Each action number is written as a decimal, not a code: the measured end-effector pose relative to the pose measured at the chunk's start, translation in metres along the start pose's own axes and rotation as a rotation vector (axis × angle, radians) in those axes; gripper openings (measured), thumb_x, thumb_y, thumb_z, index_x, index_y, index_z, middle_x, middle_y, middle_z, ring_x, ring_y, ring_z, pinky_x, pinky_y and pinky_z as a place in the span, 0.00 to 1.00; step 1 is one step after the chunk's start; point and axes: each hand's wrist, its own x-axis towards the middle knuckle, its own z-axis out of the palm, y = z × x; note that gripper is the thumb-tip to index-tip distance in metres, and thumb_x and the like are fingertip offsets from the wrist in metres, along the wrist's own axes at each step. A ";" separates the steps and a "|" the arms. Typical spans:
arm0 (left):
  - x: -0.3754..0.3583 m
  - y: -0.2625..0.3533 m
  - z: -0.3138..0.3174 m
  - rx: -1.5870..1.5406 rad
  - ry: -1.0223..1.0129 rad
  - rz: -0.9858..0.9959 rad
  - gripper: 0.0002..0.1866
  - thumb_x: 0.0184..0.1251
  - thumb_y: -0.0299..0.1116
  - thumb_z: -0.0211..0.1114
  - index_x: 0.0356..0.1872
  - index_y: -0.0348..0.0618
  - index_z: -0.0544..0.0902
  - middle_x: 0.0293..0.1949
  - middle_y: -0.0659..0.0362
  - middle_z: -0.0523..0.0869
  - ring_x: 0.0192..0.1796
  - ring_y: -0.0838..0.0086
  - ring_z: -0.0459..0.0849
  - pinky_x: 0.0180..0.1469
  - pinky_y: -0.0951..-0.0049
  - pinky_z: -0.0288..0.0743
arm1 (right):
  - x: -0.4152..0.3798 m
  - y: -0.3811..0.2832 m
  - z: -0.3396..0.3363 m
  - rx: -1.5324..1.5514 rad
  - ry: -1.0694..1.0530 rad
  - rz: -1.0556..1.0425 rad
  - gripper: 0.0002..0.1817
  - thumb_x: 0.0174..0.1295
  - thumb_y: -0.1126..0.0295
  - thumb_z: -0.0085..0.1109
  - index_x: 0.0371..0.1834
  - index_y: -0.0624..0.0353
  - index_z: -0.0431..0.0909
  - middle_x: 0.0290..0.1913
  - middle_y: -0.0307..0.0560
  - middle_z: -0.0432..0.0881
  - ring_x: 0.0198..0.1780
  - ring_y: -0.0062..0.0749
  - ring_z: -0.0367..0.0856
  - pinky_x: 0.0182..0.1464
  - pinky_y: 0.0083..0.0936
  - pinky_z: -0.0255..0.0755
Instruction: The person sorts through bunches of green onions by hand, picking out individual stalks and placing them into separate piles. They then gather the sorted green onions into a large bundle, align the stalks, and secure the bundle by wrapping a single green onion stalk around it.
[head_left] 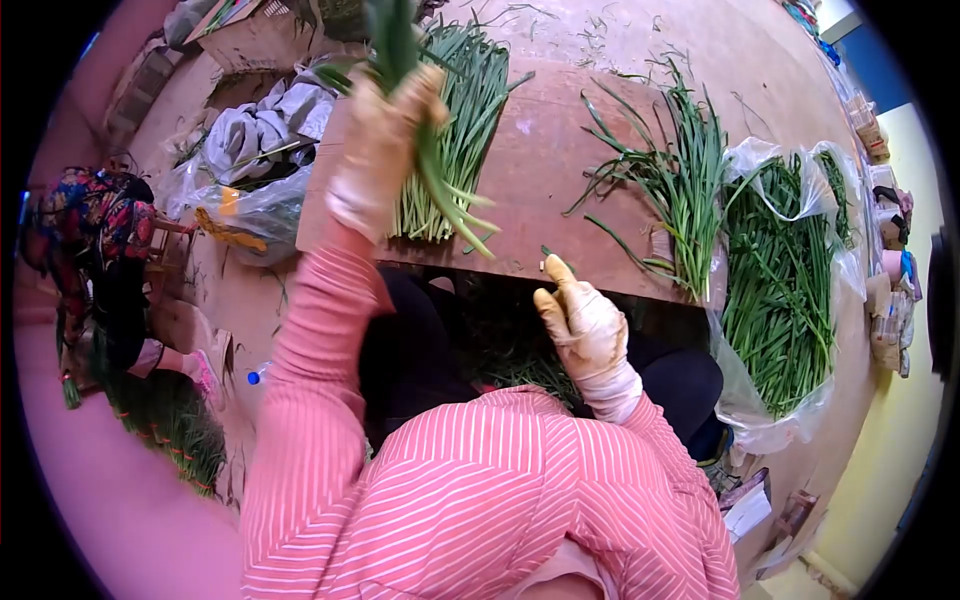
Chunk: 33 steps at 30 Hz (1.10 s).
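a: obs — what surrounds the hands?
b: left hand (378, 160), gloved, closed around a bunch of green chives (405, 60), raised above the counter (560, 170). right hand (585, 325), gloved, loosely open at the counter's near edge, pinching nothing i can make out.
a: obstacles?
b: a trimmed pile of chives (455, 140) lies under the raised bunch; a loose fan of chives (685, 190) sits to the right, well apart.
a: containers?
b: clear plastic bag (760, 420) beside the counter's right edge, full of greens (785, 290). another bag (250, 215) at left on the floor.
a: open room?
b: bare board between the two piles. another person (100, 260) sits far left.
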 end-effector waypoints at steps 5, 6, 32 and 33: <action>0.082 0.011 -0.052 0.264 0.103 -0.026 0.20 0.63 0.42 0.65 0.52 0.42 0.76 0.21 0.67 0.77 0.22 0.85 0.72 0.23 0.86 0.63 | -0.012 0.023 0.007 0.005 0.067 0.049 0.18 0.60 0.66 0.61 0.52 0.61 0.75 0.26 0.48 0.78 0.27 0.41 0.79 0.29 0.33 0.72; 0.091 0.009 -0.056 0.272 0.100 -0.020 0.20 0.63 0.42 0.65 0.52 0.42 0.76 0.21 0.67 0.77 0.22 0.85 0.72 0.23 0.86 0.63 | -0.013 0.023 0.008 0.014 0.074 0.059 0.17 0.60 0.66 0.61 0.50 0.61 0.76 0.26 0.48 0.78 0.27 0.42 0.79 0.29 0.33 0.72; 0.110 -0.131 -0.031 1.147 -0.228 -0.613 0.30 0.59 0.33 0.65 0.63 0.39 0.65 0.58 0.47 0.75 0.60 0.57 0.75 0.60 0.67 0.69 | -0.013 0.035 0.023 0.094 -0.100 0.202 0.13 0.63 0.63 0.56 0.45 0.59 0.79 0.31 0.51 0.81 0.32 0.44 0.81 0.33 0.34 0.74; 0.104 -0.129 -0.027 1.085 -0.141 -0.611 0.29 0.59 0.32 0.63 0.63 0.40 0.66 0.58 0.46 0.75 0.60 0.56 0.75 0.60 0.66 0.69 | -0.013 0.034 0.023 0.100 -0.117 0.209 0.13 0.63 0.63 0.56 0.45 0.59 0.79 0.31 0.51 0.81 0.33 0.44 0.82 0.34 0.33 0.74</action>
